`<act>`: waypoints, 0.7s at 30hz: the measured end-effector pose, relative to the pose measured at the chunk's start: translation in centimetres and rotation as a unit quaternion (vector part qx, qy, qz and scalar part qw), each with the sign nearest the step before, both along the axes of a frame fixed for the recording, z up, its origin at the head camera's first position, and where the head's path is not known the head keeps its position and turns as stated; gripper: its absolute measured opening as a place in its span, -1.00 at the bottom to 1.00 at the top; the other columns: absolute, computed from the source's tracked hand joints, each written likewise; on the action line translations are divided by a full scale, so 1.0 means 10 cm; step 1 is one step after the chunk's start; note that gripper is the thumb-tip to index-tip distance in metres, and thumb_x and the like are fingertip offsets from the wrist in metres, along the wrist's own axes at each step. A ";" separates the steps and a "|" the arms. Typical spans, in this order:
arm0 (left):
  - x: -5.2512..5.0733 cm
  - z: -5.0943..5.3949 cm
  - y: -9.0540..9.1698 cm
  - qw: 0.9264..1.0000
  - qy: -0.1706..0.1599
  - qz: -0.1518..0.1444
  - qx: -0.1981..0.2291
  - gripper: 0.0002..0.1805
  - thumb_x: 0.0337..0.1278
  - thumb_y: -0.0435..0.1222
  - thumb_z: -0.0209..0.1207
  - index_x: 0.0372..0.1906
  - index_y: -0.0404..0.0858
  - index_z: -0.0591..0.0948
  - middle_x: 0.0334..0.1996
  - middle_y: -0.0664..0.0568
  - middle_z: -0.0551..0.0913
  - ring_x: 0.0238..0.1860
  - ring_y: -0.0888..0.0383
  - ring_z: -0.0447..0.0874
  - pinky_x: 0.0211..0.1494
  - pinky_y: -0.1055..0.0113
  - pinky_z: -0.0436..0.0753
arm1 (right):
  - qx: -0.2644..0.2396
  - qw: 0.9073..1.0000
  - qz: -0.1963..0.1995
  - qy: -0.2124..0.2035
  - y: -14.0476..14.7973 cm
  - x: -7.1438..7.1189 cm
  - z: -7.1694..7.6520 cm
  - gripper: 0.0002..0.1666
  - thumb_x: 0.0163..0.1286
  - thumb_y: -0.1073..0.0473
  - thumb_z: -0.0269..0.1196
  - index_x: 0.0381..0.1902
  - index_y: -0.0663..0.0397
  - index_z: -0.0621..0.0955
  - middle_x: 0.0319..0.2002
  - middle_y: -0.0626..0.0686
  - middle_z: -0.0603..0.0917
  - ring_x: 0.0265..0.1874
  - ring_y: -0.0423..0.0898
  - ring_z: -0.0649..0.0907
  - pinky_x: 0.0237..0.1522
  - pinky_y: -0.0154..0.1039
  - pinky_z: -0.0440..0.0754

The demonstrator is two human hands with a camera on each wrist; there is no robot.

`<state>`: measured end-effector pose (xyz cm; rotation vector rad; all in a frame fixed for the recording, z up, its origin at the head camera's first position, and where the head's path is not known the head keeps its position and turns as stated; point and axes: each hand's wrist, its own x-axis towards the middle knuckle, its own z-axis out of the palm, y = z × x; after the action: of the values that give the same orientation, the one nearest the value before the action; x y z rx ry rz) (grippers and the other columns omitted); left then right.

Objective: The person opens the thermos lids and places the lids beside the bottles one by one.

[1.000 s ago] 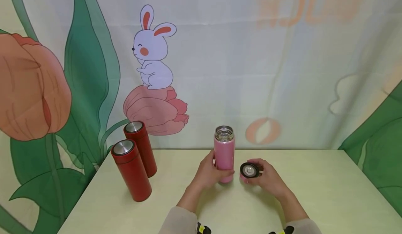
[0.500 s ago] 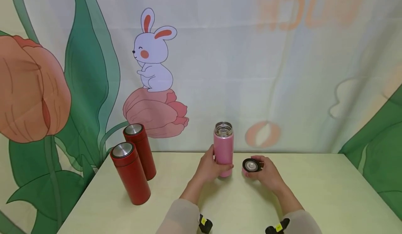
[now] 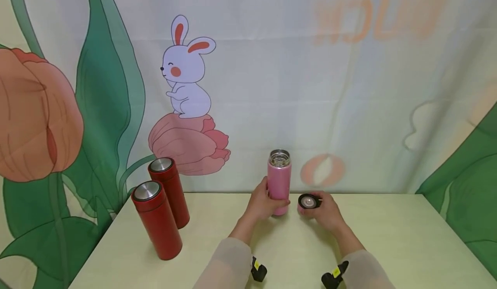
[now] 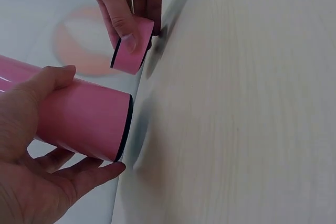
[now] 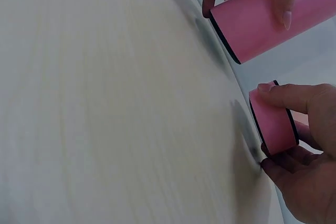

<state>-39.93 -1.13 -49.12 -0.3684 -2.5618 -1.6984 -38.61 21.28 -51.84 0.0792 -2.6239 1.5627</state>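
Observation:
In the head view, a pink vacuum flask stands upright with its steel mouth uncovered. My left hand grips its lower body, thumb across the front. The left wrist view shows the black-edged base of the flask slightly off the table, its shadow beside it. To the right, my right hand holds the pink flask lid by its sides, inner face up. Thumb and fingers lie on opposite sides of the lid in the right wrist view. Lid and flask are apart.
Two red flasks with steel-topped lids stand close together at the left of the pale table. Behind the table's far edge hangs a printed cloth with a rabbit and flowers.
Both hands have moved up or toward the table's far edge, carrying the flask and the lid along. The head view has tilted up slightly. The red flasks stay where they were.

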 end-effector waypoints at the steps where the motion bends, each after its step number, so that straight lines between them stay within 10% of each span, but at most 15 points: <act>1: -0.01 0.00 0.01 1.000 -0.002 0.000 0.000 -0.25 -0.06 -0.21 0.58 0.24 -0.19 0.44 0.15 -0.11 0.66 0.19 -0.05 0.65 0.31 -0.06 0.61 | 0.002 1.000 -0.006 -0.001 0.01 -0.03 -0.02 -0.22 0.12 0.26 0.58 0.28 0.35 0.53 0.23 0.33 0.63 0.26 0.22 0.59 0.37 0.13 0.46; 21: -0.25 -0.13 0.13 1.000 -0.006 0.009 -0.025 -0.23 -0.04 -0.13 0.58 0.24 -0.18 0.42 0.13 -0.09 0.67 0.14 -0.01 0.67 0.29 0.01 0.62 | 0.041 0.998 -0.044 0.021 -0.04 -0.26 -0.14 -0.13 0.09 0.23 0.59 0.31 0.41 0.47 0.20 0.42 0.53 0.26 0.32 0.53 0.44 0.22 0.37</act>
<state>-42.46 0.20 -50.44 -0.3376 -2.6132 -1.6385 -41.18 20.83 -53.23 0.0021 -2.6207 1.4102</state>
